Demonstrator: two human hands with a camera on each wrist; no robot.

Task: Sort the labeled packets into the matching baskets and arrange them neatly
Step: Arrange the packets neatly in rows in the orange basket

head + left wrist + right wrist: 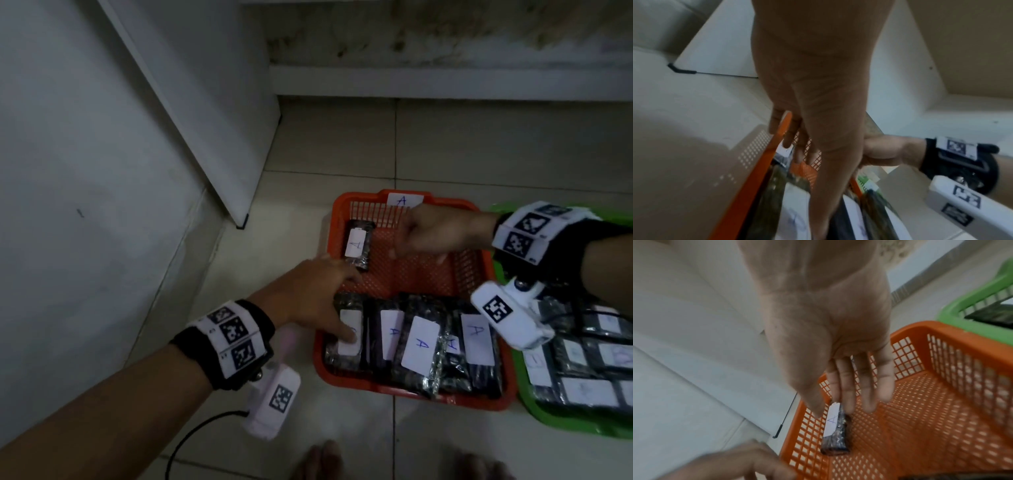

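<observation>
Head view: the orange basket, tagged A, sits on the floor with 1 lone packet at its 10 o'clock corner and a row of A packets along the 6 o'clock wall. The left hand lies with straight fingers on the row's leftmost packet. The right hand hovers relaxed, gripping nothing. At 3 o'clock stands a green basket. The risk I see: pressing could topple the leaning row.
</observation>
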